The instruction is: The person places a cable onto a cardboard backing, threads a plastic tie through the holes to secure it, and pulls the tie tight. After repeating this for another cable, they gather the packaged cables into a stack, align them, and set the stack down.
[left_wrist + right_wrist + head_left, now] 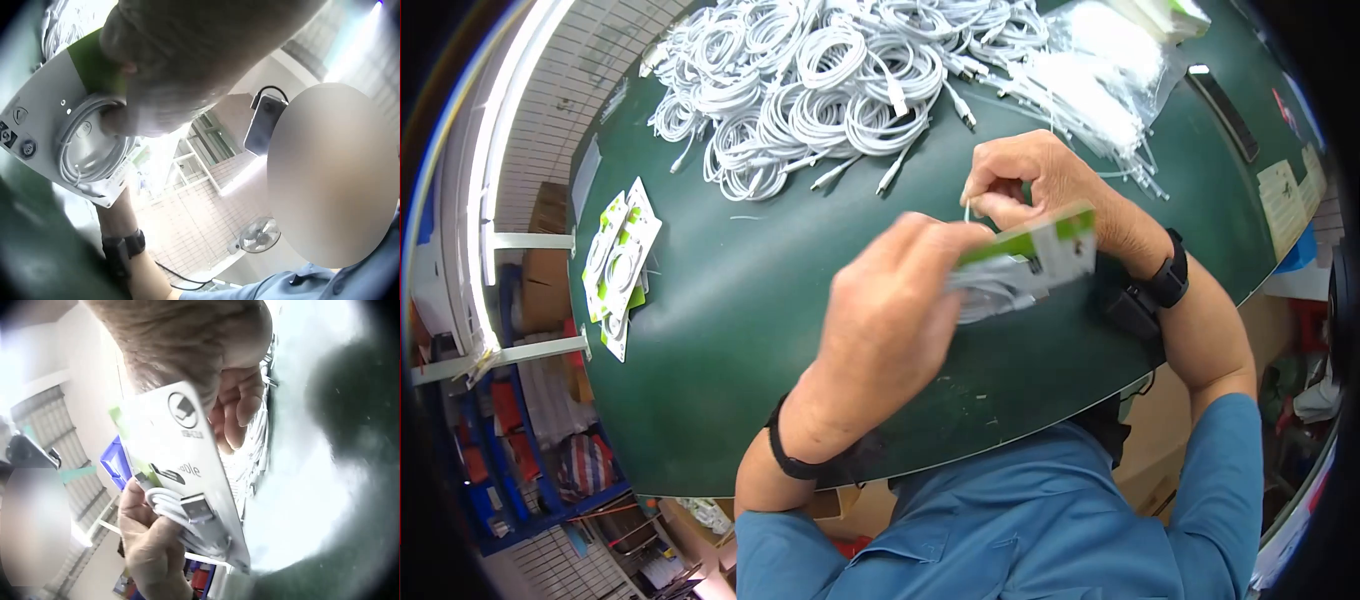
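My left hand (890,315) grips a white and green card (1065,245) with a coiled white cable (995,290) on it, held above the table. In the left wrist view, the thumb of the left hand (169,69) lies against the coil (90,175). The right wrist view shows the cable's USB plug (199,509) on the face of the card (169,434), gripped by the left hand (150,547). Beyond the card, my right hand (1050,180) pinches a thin white strip (967,212) between thumb and index finger.
Many coiled white cables (830,55) cover the table's far side. Right of them lie white ties (1090,115) and clear plastic bags (1110,45). A phone (1225,112) rests at the right; several carded cables (620,265) lie at the left edge of the green table (720,400).
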`<state>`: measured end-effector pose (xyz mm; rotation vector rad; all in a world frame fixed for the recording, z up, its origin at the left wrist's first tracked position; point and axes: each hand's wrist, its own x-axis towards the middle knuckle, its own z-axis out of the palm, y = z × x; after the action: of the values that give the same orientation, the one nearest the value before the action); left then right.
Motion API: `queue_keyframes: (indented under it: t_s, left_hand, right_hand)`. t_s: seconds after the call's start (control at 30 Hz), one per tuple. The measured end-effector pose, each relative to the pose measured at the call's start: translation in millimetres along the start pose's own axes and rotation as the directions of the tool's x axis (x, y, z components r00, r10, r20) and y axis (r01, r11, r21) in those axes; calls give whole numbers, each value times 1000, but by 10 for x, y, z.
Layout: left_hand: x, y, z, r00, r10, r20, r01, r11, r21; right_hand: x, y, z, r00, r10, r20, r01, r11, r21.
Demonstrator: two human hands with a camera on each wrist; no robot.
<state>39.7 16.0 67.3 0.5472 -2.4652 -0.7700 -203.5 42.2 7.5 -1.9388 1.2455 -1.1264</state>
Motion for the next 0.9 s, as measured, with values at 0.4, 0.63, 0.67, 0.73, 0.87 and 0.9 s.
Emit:
queue_keyframes:
  t_s: [0.4, 0.63, 0.67, 0.73, 0.87, 0.9]
  left_hand:
    - [102, -459, 13, 850, -473, -232, 179, 673, -717]
    - [58, -523, 217, 899, -181, -398, 36, 938, -345]
    - [50, -516, 178, 913, -126, -389, 45, 977, -210]
    - [77, -539, 224, 893, -113, -436, 14, 974, -225]
    - [41, -565, 284, 901, -125, -416, 26, 971, -236]
    - [46, -562, 316, 887, -123, -446, -6, 961, -275]
  right_hand:
    - [-39, -183, 104, 950, 311, -38, -243, 809, 535]
    - [-43, -349, 264, 945, 326, -28, -265, 813, 519]
    - [-58, -338, 270, 949, 313, -32, -252, 819, 516]
    - [-73, -328, 293, 956, 292, -32, -235, 823, 517]
    - [-44, -421, 266, 963, 269, -10, -228, 837, 498]
    - [-32, -443, 248, 965, 264, 3, -233, 846, 480]
